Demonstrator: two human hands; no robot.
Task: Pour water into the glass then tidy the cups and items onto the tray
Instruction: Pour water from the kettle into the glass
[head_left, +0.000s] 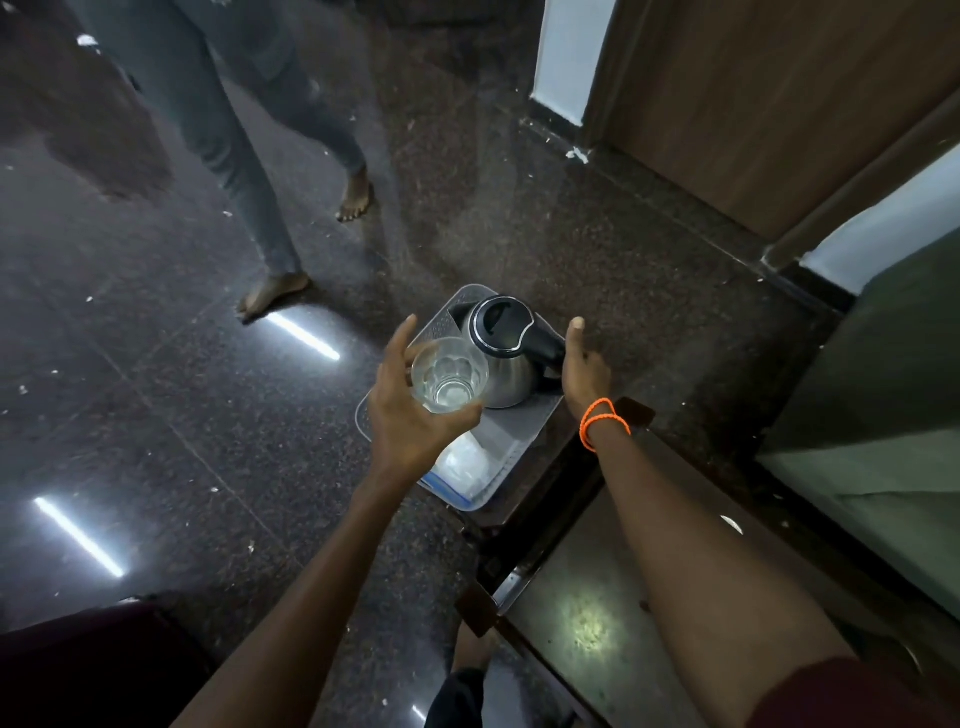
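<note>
A grey tray (524, 431) lies on the dark floor beside a low table. On it stands a steel kettle (506, 338) with a black lid and handle. My left hand (410, 410) grips a clear glass (449, 374) from the left side, above the tray's left part; the glass seems to hold a little water. My right hand (584, 369) is at the kettle's handle, thumb pointing up; its fingers are hidden behind the hand. A clear plastic item (462, 467) lies at the tray's near end.
A dark wooden low table (597, 613) with a stone top stands at the right, its corner next to the tray. Another person's bare feet (272, 293) stand on the floor to the upper left. A wooden door (753, 104) and wall lie at the upper right.
</note>
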